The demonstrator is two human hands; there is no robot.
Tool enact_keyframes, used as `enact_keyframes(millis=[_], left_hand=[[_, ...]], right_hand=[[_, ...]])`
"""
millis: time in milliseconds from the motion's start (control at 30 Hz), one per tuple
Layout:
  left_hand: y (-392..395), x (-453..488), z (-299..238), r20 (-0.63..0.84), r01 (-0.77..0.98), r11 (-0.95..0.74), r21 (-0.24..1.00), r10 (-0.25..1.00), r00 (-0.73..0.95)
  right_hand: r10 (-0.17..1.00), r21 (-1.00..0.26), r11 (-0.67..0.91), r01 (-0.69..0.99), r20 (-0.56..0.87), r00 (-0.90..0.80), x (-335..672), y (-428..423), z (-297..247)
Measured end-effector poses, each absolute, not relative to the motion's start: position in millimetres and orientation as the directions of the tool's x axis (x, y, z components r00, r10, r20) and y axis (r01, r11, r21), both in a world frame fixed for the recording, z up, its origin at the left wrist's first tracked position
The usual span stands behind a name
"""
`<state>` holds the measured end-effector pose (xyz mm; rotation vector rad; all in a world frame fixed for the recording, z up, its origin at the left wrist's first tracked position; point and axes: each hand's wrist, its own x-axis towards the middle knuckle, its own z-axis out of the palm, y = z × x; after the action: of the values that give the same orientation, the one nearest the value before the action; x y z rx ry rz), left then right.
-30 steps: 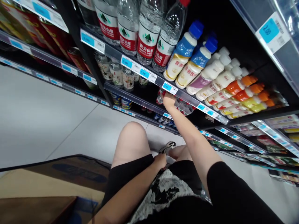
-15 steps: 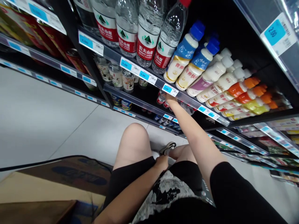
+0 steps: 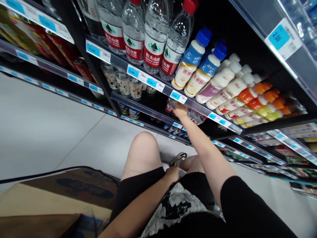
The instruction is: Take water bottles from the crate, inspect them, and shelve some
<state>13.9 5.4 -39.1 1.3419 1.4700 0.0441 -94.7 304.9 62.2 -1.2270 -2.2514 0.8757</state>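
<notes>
My right hand (image 3: 180, 109) reaches under a shelf edge into the lower compartment, among small clear bottles with red labels (image 3: 169, 105). Its fingers are mostly hidden by the shelf lip and the price tag (image 3: 178, 97), so its hold does not show. Other clear bottles (image 3: 198, 117) lie just right of the wrist. Between my thighs rests my left hand (image 3: 172, 173), its fingers curled closed near my shorts; what is in them, if anything, is hidden.
Water bottles (image 3: 153, 49) and milk drink bottles (image 3: 192, 66) stand on the shelf above my right hand. Patterned cups (image 3: 123, 84) line the lower shelf to its left. A cardboard box (image 3: 49, 201) sits at lower left, on the grey floor (image 3: 61, 129) side.
My right hand has shifted slightly, and more of its back shows below the shelf lip. The view has moved a little. My left hand stays in place.
</notes>
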Motion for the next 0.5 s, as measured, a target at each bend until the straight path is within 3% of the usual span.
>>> enact_keyframes(millis=[67,133,200,300,333,400,467,500], left_hand=[[4.5,14.6,-42.5,-0.644,0.682,0.352,0.641,0.73,0.228],[4.0,14.9,-45.4,-0.641,0.684,0.348,0.641,0.733,0.228],[4.0,15.0,-47.3,-0.646,0.686,0.348,0.639,0.727,0.233],[4.3,15.5,-47.7,-0.661,0.693,0.349,0.631,0.709,0.244],[4.4,15.8,-47.7,-0.665,0.696,0.348,0.628,0.705,0.247],[4.6,16.9,-48.4,-0.671,0.703,0.345,0.621,0.697,0.251],[5.0,18.7,-50.9,-0.676,0.713,0.339,0.614,0.692,0.254],[5.3,19.9,-52.9,-0.678,0.717,0.334,0.611,0.689,0.256]], right_hand=[[0.744,-0.55,0.639,0.538,0.264,-0.614,-62.9,280.3,47.6],[0.663,-0.498,0.717,0.488,0.269,-0.699,-22.7,251.6,28.5],[0.691,-0.557,0.657,0.507,0.178,-0.701,22.5,222.5,9.0],[0.849,-0.566,0.455,0.688,0.042,-0.527,93.4,183.1,-12.3],[0.897,-0.485,0.388,0.784,0.003,-0.442,116.5,171.7,-16.1],[0.955,-0.17,0.254,0.952,-0.114,-0.275,159.5,152.0,-18.9],[0.955,0.099,0.159,0.982,-0.268,-0.128,194.8,137.2,-17.5],[0.939,0.165,0.16,0.973,-0.329,-0.099,208.0,131.7,-16.3]])
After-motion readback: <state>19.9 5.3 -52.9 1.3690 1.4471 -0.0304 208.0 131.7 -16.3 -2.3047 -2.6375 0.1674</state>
